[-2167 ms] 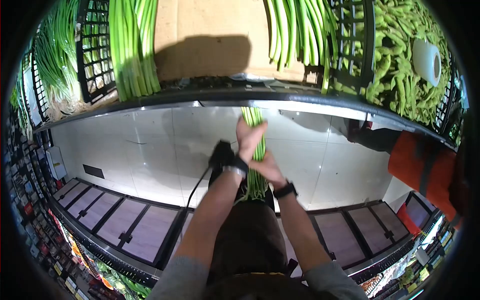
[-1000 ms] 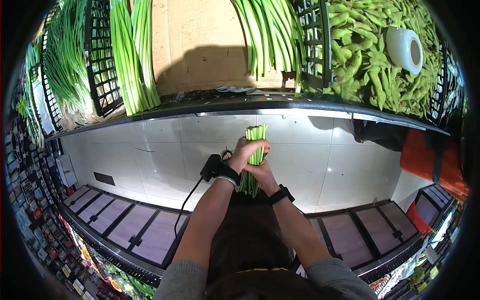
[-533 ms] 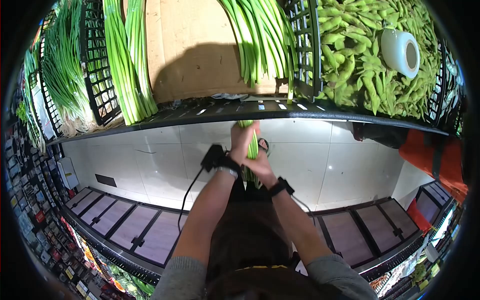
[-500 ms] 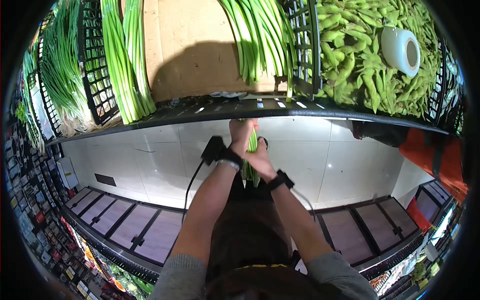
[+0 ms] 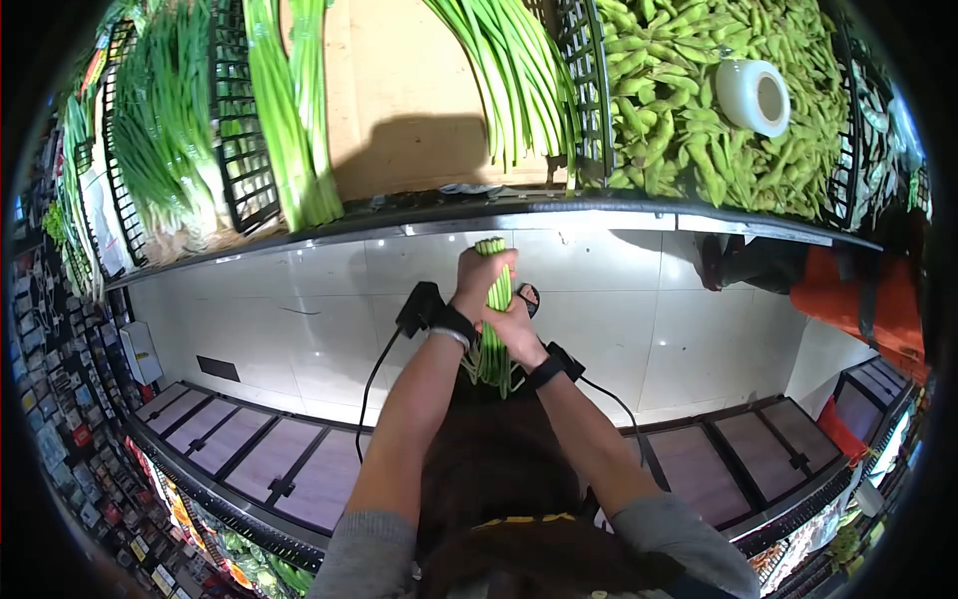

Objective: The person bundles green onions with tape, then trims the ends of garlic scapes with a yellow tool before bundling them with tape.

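A bunch of green garlic scapes (image 5: 493,351) is held upright in front of my body, beyond the shelf edge and over the floor. My left hand (image 5: 481,280) is wrapped round the upper part of the bunch, just below the evenly lined-up stalk ends. Lower down, my right hand (image 5: 513,331) grips the same bunch from the right side. The thin, loose tails hang below my right hand. On the cardboard-lined shelf lie more garlic scapes (image 5: 514,90), and a separate pile of long green stalks (image 5: 289,120) lies to their left.
The shelf's dark front edge (image 5: 559,212) runs just ahead of my hands. Black crates hold green chives (image 5: 165,120) on the left and edamame pods (image 5: 659,110) on the right. A roll of plastic film (image 5: 753,97) rests on the pods. An orange-clad person (image 5: 858,299) is at right.
Both hands have drawn the bunch back from the shelf edge, so its top ends now show. The view has shifted slightly, and the shelf contents appear moved.
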`<act>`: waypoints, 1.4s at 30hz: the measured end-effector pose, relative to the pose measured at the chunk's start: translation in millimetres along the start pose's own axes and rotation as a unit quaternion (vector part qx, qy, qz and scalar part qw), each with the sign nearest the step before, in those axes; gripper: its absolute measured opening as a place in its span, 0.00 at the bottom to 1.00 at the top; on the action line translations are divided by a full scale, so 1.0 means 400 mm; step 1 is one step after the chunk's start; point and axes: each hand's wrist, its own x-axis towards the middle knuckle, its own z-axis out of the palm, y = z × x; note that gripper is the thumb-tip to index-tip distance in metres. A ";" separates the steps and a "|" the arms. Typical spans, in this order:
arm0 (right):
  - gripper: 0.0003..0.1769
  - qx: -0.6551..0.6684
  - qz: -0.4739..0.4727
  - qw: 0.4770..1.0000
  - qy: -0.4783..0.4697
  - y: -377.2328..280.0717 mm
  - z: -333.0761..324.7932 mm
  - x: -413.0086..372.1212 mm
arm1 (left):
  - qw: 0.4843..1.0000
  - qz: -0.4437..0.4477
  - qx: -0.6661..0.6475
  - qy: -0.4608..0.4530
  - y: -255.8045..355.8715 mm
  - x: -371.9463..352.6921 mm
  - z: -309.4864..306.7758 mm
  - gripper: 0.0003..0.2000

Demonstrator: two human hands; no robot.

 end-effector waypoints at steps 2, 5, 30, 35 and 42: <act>0.02 -0.020 -0.047 0.999 -0.011 0.010 0.015 -0.068 | 0.991 0.084 0.072 -0.080 0.003 -0.101 -0.031 0.17; 0.03 -0.071 -0.131 0.988 -0.041 -0.019 0.053 -0.179 | 0.974 0.159 0.079 -0.142 -0.048 -0.242 -0.082 0.17; 0.28 0.015 -0.308 0.901 -0.306 -0.265 0.444 -0.456 | 0.916 0.305 0.077 -0.248 0.072 -0.640 -0.396 0.10; 0.20 -0.415 -0.672 0.506 0.346 -0.613 0.140 -0.302 | 0.933 0.345 0.067 -0.078 0.090 -0.637 -0.516 0.09; 0.19 -0.602 -0.555 0.401 0.411 -0.813 -0.068 -0.237 | 0.919 0.381 0.075 0.072 0.119 -0.649 -0.524 0.12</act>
